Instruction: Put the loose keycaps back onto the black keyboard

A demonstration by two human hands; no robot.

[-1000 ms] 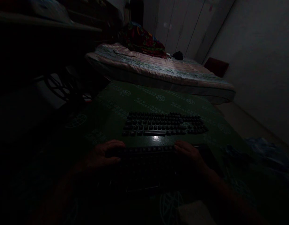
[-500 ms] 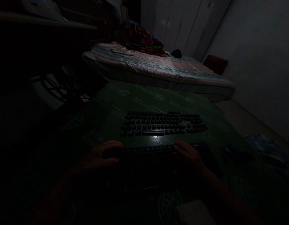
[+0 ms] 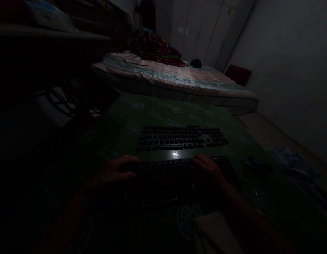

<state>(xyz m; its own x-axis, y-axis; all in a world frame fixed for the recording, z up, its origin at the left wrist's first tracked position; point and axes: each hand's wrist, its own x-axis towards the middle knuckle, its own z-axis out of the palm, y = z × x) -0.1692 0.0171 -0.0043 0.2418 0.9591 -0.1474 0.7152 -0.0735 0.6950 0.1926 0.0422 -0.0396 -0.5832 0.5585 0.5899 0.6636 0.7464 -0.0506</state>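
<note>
A dark keyboard (image 3: 160, 180) lies on the green sheet directly in front of me, most of its face lost in shadow. My left hand (image 3: 121, 167) grips its left end, thumb and fingers around the corner. Toward the right, my right hand (image 3: 206, 169) has its fingers closed over the back edge of the keyboard. Just beyond, loose black keycaps (image 3: 168, 135) are spread in rows that follow a keyboard layout, with a long space bar (image 3: 171, 147) in the front row.
A pale folded cloth (image 3: 215, 231) is near me at the front. Dark bundled material (image 3: 257, 165) lies to the right, beside bluish fabric (image 3: 293, 162). Past the green sheet (image 3: 153, 109) stands a bed (image 3: 163, 76) with a red patterned blanket (image 3: 158, 47). The room is very dim.
The view has shifted slightly, so the scene sits a little further left. Both hands keep their places on the keyboard, and the keycap rows look the same.
</note>
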